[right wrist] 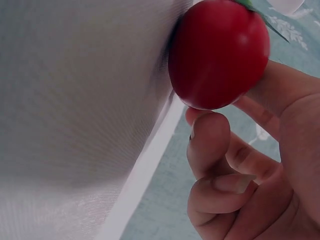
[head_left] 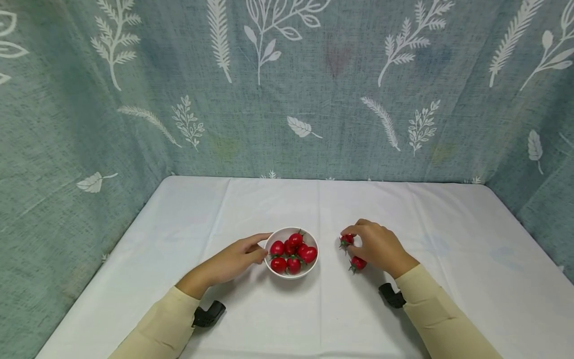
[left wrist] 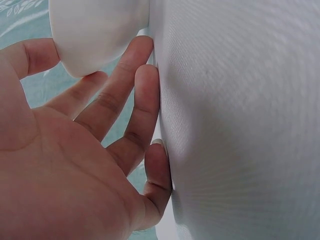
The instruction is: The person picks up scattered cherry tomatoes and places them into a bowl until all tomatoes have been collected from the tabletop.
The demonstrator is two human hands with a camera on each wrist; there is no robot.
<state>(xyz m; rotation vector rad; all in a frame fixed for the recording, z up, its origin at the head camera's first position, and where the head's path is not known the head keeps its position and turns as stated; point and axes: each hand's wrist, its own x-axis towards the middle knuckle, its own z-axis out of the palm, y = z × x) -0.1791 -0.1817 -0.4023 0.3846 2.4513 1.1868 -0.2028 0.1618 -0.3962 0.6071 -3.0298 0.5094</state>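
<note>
A white bowl [head_left: 287, 275] holds several red cherry tomatoes [head_left: 293, 264] with green stems. My left hand [head_left: 233, 260] is at the bowl's left side, thumb and index finger touching its outer wall. In the left wrist view, the fingers [left wrist: 107, 100] are spread and only slightly bent beside the bowl [left wrist: 100, 35]. My right hand [head_left: 376, 247], right of the bowl, pinches a cherry tomato [head_left: 347, 241] between thumb and fingertips at the table. Just below it lies another cherry tomato [head_left: 358, 264]. A large tomato [right wrist: 220, 55] in the right wrist view covers part of the fingers.
A white cloth [head_left: 269, 319] covers the table. Green-grey curtains [head_left: 314, 99] with white leaf prints stand behind it and at both sides. Black wrist devices [head_left: 209, 315] are on both sleeves.
</note>
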